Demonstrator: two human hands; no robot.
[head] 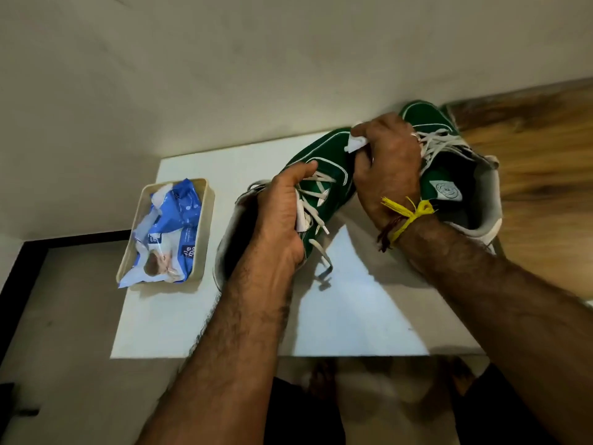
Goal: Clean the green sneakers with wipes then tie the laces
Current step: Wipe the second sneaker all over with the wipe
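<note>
Green sneaker (324, 162) (white laces loose) under white wipe (356, 143)

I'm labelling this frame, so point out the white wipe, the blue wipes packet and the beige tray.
white wipe (356, 143), head view, crumpled middle
blue wipes packet (179, 216), head view, upper face
beige tray (208, 213), head view, right wall

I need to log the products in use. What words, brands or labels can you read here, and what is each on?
"me" and a partial "mie": white print on the blue wipes pack in the beige tray; the rest of that print is too creased and small to read.
Round white badge on the tongue of the right-hand green sneaker: too blurred to read.
No other text is visible.
</note>
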